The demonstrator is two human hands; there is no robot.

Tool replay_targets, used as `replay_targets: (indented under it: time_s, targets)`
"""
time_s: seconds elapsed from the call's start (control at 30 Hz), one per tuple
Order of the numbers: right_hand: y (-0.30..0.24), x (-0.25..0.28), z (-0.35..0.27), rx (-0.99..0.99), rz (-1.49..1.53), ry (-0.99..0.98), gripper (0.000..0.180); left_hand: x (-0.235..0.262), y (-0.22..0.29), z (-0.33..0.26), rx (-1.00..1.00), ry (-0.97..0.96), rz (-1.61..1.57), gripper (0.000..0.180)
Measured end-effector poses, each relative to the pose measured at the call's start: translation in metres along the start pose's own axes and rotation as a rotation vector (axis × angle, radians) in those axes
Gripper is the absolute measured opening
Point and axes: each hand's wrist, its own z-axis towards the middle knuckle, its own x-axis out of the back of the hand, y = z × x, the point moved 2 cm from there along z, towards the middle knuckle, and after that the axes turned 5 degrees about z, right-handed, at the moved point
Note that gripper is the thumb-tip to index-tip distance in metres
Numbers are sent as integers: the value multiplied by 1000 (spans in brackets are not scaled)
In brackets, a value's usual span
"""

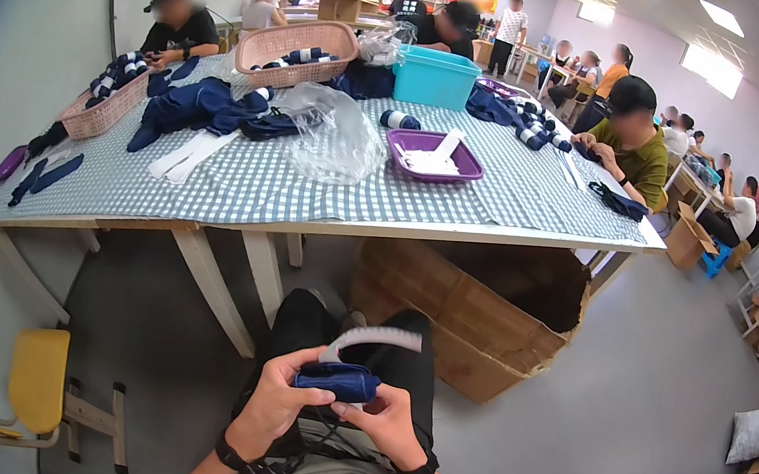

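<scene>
Above my lap, my left hand [284, 389] and my right hand [388, 423] hold a navy blue folded fabric bundle [342, 383] between them, fingers closed on its two ends. A white paper strip [374, 336] rises from the left end of the bundle and curves over to the right. The left fingers and thumb pinch the bundle where the strip starts. What sort of garment the fabric is cannot be made out.
Ahead stands a table with a checked cloth [253, 203], bearing a purple tray [475, 174] of white strips, a turquoise bin [435, 81], a pink basket [278, 34] and wrapped navy rolls [400, 121]. A cardboard box [453, 336] sits below; a yellow chair [40, 377] stands left. Co-workers sit around.
</scene>
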Motion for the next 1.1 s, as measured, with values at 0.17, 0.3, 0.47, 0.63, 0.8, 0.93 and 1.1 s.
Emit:
replay_targets:
  time_s: [0.17, 0.3, 0.47, 0.63, 0.8, 0.93, 1.1]
  targets:
    - [-8, -9, -4, 65, 53, -20, 22, -3, 7, -8, 4, 12, 34, 61]
    - [-8, -10, -2, -17, 119, 21, 18, -9, 9, -8, -39, 109, 123, 35]
    - [-12, -12, 3, 19, 103, 74, 18, -19, 15, 1, -157, 181, 225, 20]
    - [-10, -18, 12, 63, 129, 88, 25, -18, 8, 6, -116, 210, 150, 16]
    - [0, -11, 7, 56, 146, 64, 25, -12, 5, 5, -43, 156, 211, 18]
    - [5, -13, 5, 73, 45, 106, 28, -9, -1, 2, -16, 177, 197, 17]
    - [8, -11, 3, 77, 57, 102, 29, -11, -2, 3, -4, 173, 196, 17]
